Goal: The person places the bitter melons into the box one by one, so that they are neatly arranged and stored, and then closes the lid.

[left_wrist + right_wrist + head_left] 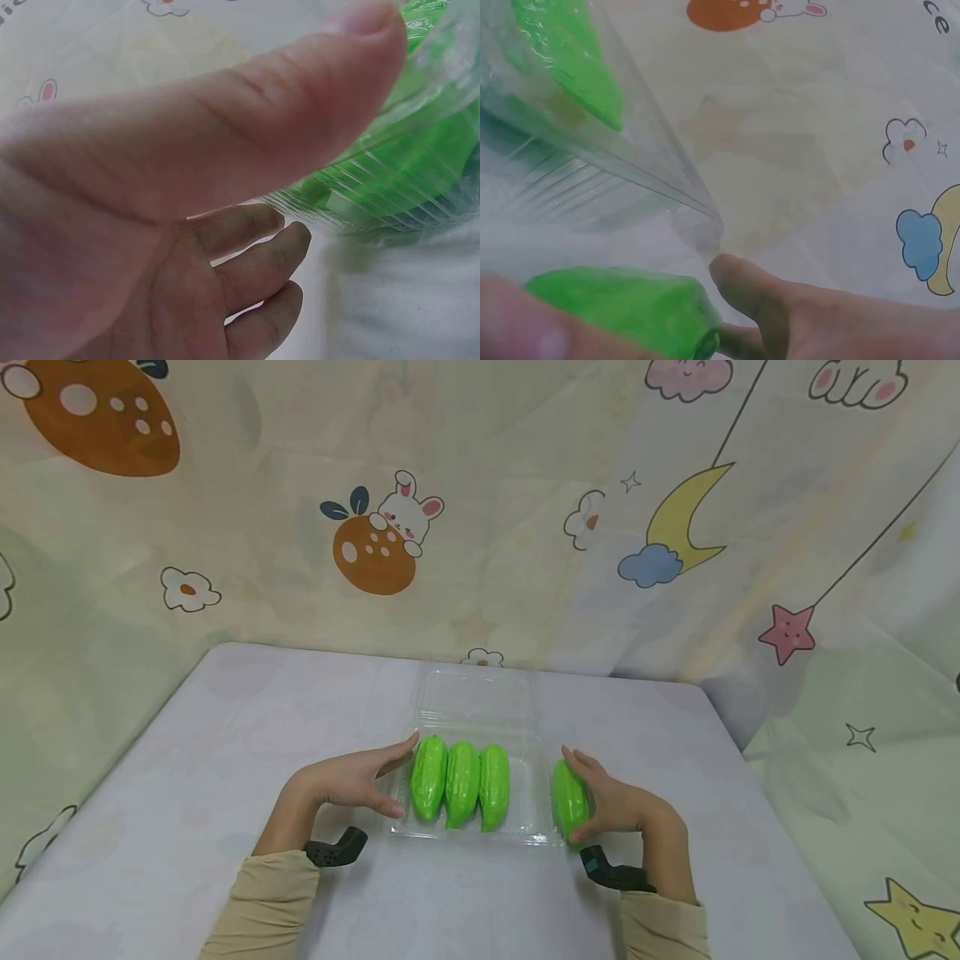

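A clear plastic clamshell box (531,793) lies with its lid (477,693) folded back. Three glossy green oblong pieces with tapered ends stand side by side in its left and middle part: a left one (428,778), a middle one (462,783) and a right one (494,787). My left hand (351,781) is at the box's left edge, thumb and fingers spread apart. Just outside the right edge, my right hand (617,802) holds a fourth green oblong piece (570,797) lengthwise between thumb and fingers. In the right wrist view, the thumb hides part of this piece (630,307).
The box rests on a white-covered table (465,902). Behind the table hangs a cloth (495,527) printed with cartoon figures. A dark wrist device (336,848) sits on the left wrist, and another dark device (617,872) on the right.
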The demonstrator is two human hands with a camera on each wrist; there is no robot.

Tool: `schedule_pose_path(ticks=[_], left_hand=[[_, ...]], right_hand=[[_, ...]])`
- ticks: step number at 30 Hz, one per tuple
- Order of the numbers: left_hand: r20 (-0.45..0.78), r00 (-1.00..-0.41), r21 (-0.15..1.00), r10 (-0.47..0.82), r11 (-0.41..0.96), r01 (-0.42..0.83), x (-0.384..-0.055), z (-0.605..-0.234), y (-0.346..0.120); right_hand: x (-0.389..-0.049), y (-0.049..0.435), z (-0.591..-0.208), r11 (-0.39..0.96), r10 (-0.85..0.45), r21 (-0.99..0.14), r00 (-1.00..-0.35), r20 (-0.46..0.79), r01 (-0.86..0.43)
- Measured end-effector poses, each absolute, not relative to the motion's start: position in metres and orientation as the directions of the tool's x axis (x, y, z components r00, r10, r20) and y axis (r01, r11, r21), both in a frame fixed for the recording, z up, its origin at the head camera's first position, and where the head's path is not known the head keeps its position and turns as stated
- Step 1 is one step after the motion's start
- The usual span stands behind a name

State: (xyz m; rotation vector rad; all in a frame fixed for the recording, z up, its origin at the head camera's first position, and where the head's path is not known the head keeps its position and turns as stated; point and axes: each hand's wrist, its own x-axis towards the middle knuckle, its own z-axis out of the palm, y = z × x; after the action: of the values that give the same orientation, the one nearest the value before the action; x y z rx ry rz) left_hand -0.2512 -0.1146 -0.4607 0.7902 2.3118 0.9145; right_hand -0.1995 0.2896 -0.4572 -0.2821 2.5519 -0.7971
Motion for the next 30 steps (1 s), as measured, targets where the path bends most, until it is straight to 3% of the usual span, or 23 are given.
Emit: schedule_pose_path(ticks=[21,30], left_hand=[[-0.248,-0.690,0.726,0.680,0.602,0.332,-0.2505,-0.4600,-0.1137],[-0.246,-0.691,0.725,0.680,0.602,0.335,-0.2514,-0.4614,-0.1143]], right_hand=[[-0.2003,0.2931,-0.4610,0.777,-0.234,-0.627,-0.897,-0.374,0.059],[-0.2032,0.2970,-0.4622,0.735,-0.277,-0.678,-0.901,-0.333,0.025]])
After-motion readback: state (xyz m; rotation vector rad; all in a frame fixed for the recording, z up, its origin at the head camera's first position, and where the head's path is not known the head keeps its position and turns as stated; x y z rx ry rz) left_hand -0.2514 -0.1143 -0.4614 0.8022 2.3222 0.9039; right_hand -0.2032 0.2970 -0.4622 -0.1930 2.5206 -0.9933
